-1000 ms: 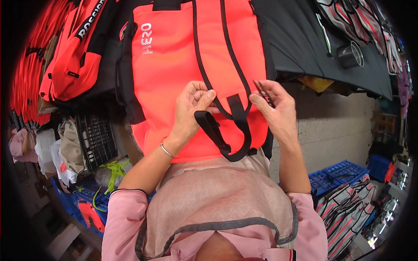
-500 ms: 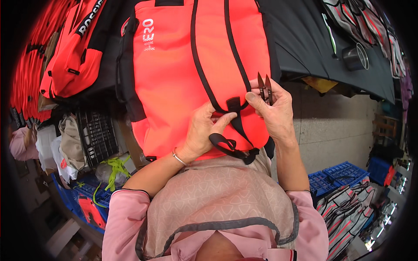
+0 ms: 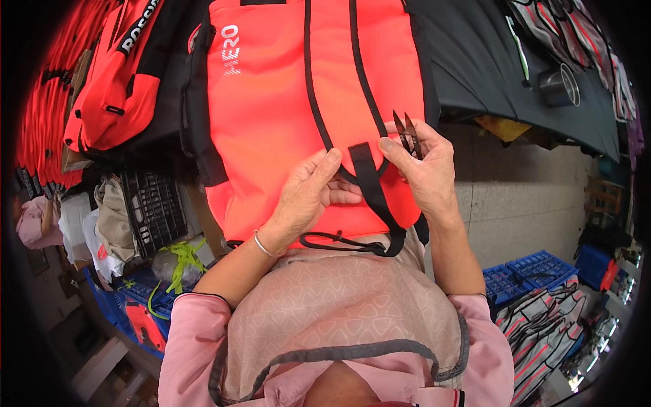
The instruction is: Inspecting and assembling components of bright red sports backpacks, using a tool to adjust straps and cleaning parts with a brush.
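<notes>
Against the person's lap and chest lies an orange-red bag (image 3: 285, 115), its front panel facing up and its top end hanging off the edge of a dark tabletop (image 3: 475, 61), so that the lower part sits right under the hands. The left hand (image 3: 308, 197) rests on the fabric with its fingers curled, thumb and fingertips pinching at the bag beside the black webbing strap (image 3: 369, 186), apparently to keep the cloth flat and taut. The right hand (image 3: 424, 169) holds the strap's free end between thumb and forefinger while a pair of small black thread snips (image 3: 408, 132) is tucked against the palm, blades pointing up and away from the bag; held so, the tool stays ready without touching the fabric. Two thin black trim lines run down the panel and meet near the strap, and a black cord loop (image 3: 346, 242) hangs at the bag's bottom edge. More orange-red bags (image 3: 102, 88) are stacked to the left, a black plastic crate (image 3: 159, 207) stands below them, and blue crates (image 3: 522, 278) sit on the floor at the right.
</notes>
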The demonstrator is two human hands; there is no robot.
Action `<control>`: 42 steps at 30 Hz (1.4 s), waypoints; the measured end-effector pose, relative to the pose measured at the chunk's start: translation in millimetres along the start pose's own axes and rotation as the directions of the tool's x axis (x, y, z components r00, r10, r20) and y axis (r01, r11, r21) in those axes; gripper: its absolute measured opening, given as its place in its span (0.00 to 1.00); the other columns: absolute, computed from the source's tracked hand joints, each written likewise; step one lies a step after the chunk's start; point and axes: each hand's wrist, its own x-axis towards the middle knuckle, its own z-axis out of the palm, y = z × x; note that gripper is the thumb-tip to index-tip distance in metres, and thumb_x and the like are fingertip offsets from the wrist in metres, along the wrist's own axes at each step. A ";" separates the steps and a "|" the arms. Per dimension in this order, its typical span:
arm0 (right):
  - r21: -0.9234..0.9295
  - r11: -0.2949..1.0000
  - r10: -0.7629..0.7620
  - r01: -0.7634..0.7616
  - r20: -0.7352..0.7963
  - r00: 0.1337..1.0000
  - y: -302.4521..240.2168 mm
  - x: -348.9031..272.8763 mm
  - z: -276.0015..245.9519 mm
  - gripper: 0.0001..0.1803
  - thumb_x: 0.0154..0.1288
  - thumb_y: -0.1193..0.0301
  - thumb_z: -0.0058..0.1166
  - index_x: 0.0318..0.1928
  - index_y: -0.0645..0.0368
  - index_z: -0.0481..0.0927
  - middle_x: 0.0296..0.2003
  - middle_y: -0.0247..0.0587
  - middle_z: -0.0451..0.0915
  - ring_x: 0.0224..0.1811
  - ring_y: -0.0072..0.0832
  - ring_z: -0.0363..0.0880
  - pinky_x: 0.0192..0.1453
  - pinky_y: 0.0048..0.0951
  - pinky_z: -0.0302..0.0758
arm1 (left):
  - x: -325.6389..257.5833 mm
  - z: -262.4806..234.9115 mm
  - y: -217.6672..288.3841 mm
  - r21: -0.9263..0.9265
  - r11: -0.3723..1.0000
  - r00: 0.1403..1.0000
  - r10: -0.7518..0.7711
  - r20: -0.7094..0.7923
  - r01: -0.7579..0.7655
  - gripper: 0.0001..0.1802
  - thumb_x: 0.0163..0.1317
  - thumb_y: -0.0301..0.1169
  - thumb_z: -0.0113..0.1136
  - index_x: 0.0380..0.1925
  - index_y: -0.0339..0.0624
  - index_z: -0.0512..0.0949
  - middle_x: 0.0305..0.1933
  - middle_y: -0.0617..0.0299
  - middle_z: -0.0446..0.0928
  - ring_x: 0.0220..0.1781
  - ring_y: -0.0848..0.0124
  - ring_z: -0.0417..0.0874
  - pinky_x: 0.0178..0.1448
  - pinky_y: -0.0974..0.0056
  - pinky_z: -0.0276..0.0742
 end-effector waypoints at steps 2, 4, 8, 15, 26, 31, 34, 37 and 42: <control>-0.015 0.999 -0.042 0.042 -0.013 0.999 5.6 -3.8 1.4 0.12 0.61 0.75 0.67 0.43 0.67 0.80 0.29 0.27 0.78 0.30 0.12 0.73 0.37 0.16 0.72 | 3.3 -0.7 1.8 0.136 0.990 0.994 0.049 -0.094 -0.036 0.17 0.74 0.43 0.54 0.41 0.38 0.78 0.40 0.59 0.82 0.35 0.72 0.85 0.40 0.68 0.86; -0.061 0.998 0.009 -0.004 0.079 0.997 6.6 -16.9 -3.7 0.17 0.58 0.75 0.68 0.46 0.68 0.78 0.30 0.32 0.80 0.32 0.14 0.76 0.38 0.18 0.73 | 5.3 0.3 1.6 0.164 0.986 0.988 0.058 -0.140 -0.035 0.17 0.74 0.43 0.53 0.39 0.38 0.78 0.39 0.60 0.81 0.33 0.72 0.86 0.39 0.69 0.86; -0.145 0.970 0.218 -0.194 0.174 0.960 9.2 -57.4 -5.2 0.24 0.56 0.80 0.68 0.53 0.66 0.74 0.27 0.33 0.82 0.29 0.15 0.78 0.36 0.18 0.73 | 10.8 2.9 3.7 0.262 0.960 0.976 0.147 -0.158 -0.102 0.18 0.74 0.42 0.54 0.39 0.36 0.79 0.36 0.62 0.80 0.33 0.72 0.86 0.38 0.70 0.86; 0.266 0.948 -0.199 0.174 0.067 0.978 -23.8 -25.1 -18.3 0.31 0.55 0.81 0.64 0.61 0.71 0.69 0.28 0.39 0.84 0.23 0.11 0.75 0.27 0.12 0.65 | 16.2 -4.3 -15.2 0.476 0.865 0.968 0.231 -0.096 -0.159 0.16 0.74 0.37 0.54 0.42 0.32 0.80 0.35 0.60 0.82 0.33 0.71 0.87 0.37 0.69 0.87; 0.492 0.867 -0.093 0.080 0.002 0.996 5.1 90.6 -32.9 0.11 0.66 0.71 0.61 0.47 0.60 0.79 0.42 0.42 0.86 0.26 0.11 0.77 0.25 0.13 0.70 | 9.3 -5.4 -2.2 0.326 0.944 0.995 0.069 -0.074 -0.041 0.17 0.72 0.39 0.56 0.47 0.33 0.78 0.38 0.58 0.82 0.35 0.69 0.88 0.38 0.67 0.87; 0.310 0.924 -0.204 0.223 -0.093 0.974 6.9 86.5 -4.7 0.12 0.66 0.76 0.59 0.48 0.65 0.78 0.43 0.45 0.85 0.46 0.23 0.82 0.52 0.24 0.78 | 24.5 6.9 11.2 0.101 0.994 0.998 -0.038 -0.043 0.042 0.17 0.69 0.35 0.60 0.52 0.35 0.76 0.43 0.60 0.82 0.41 0.69 0.86 0.42 0.64 0.87; 0.275 0.950 -0.136 0.149 -0.064 0.989 4.1 82.8 -2.9 0.12 0.65 0.76 0.58 0.49 0.66 0.78 0.43 0.45 0.85 0.46 0.23 0.82 0.54 0.24 0.77 | 37.9 15.0 19.4 0.122 0.987 0.995 -0.099 -0.012 0.100 0.21 0.61 0.32 0.67 0.52 0.34 0.76 0.45 0.59 0.82 0.46 0.73 0.85 0.43 0.66 0.86; 0.225 0.959 -0.164 0.173 -0.059 0.985 6.9 83.8 -4.6 0.13 0.66 0.75 0.57 0.49 0.66 0.78 0.43 0.45 0.85 0.47 0.23 0.82 0.56 0.25 0.75 | 50.0 18.7 11.1 0.461 0.880 0.991 0.133 -0.003 -0.117 0.24 0.54 0.32 0.74 0.50 0.35 0.77 0.45 0.60 0.83 0.43 0.72 0.84 0.47 0.64 0.83; 0.100 0.981 -0.165 0.169 -0.050 0.985 6.3 83.4 -3.3 0.14 0.67 0.73 0.58 0.51 0.65 0.78 0.45 0.44 0.85 0.50 0.22 0.80 0.62 0.27 0.70 | 51.4 23.5 -5.5 0.691 0.629 0.893 0.448 0.052 -0.356 0.23 0.51 0.33 0.76 0.41 0.30 0.78 0.36 0.60 0.84 0.37 0.71 0.83 0.46 0.64 0.81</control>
